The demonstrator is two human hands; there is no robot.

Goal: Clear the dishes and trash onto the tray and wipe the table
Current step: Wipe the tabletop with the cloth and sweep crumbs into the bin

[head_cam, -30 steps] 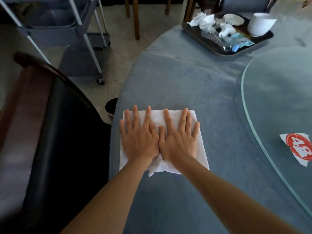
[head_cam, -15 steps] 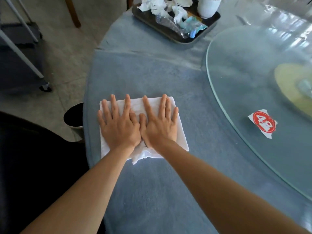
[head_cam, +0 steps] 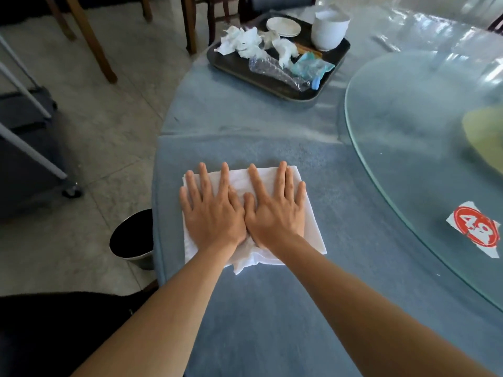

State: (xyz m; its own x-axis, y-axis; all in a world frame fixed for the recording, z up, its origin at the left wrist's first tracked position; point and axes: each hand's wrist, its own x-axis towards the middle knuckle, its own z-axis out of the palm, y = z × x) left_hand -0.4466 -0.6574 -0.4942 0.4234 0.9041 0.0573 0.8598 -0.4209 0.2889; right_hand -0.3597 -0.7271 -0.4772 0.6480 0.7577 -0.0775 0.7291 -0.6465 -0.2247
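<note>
A white folded cloth (head_cam: 309, 213) lies flat on the blue-covered round table (head_cam: 272, 308), near its left edge. My left hand (head_cam: 211, 210) and my right hand (head_cam: 275, 210) press down on the cloth side by side, fingers straight and spread, thumbs touching. At the far side of the table stands a dark tray (head_cam: 226, 61) holding crumpled white tissues (head_cam: 242, 43), a crushed plastic bottle (head_cam: 275, 72), a blue wrapper (head_cam: 310, 66), a small white saucer (head_cam: 283, 25) and a white bowl (head_cam: 329, 29).
A glass turntable (head_cam: 408, 118) covers the table's right side, with a red-and-white number tag (head_cam: 476, 228) under it. A black bin (head_cam: 133, 238) stands on the floor by the table edge. A wheeled cart (head_cam: 32, 153) is at left, wooden chair legs (head_cam: 89, 39) behind.
The view has swung right and up, bringing the tray and turntable further into view. Both hands stay flat on the cloth and have slid it a little along the table.
</note>
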